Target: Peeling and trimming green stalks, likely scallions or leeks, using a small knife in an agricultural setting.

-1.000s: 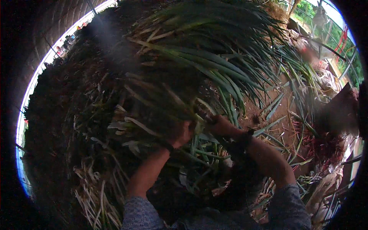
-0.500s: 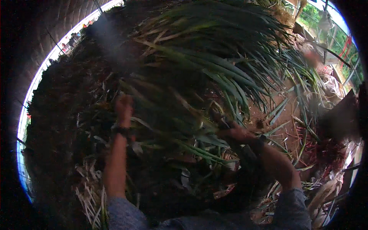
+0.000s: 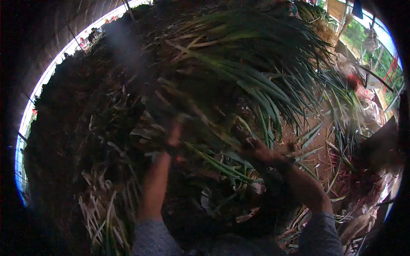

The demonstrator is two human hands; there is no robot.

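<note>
My left hand (image 3: 174,133) is smeared by motion beside dim, blurred green onion leaves, left of the middle. Its fingers cannot be made out. My right hand (image 3: 261,152), right of the middle, has its fingers closed around a pale green onion stalk (image 3: 220,133) that slants up to the left. Dark material covers part of the fingers. Between and below my hands lie loose green leaves (image 3: 218,164). Just beyond, a big heap of long green onions (image 3: 256,55) fans its leaf tips out to the right.
Trimmed white stalks (image 3: 100,209) lie in a pile at lower left. Brown ground (image 3: 314,153) with scattered leaves shows at right, next to a heap of thin reddish strands (image 3: 358,183). Pale sacking (image 3: 367,209) lines the right edge. A dark mass (image 3: 64,128) fills the left.
My left hand has moved right, toward the right hand. The right hand stays nearly in place at the stalk. The view has shifted slightly.
</note>
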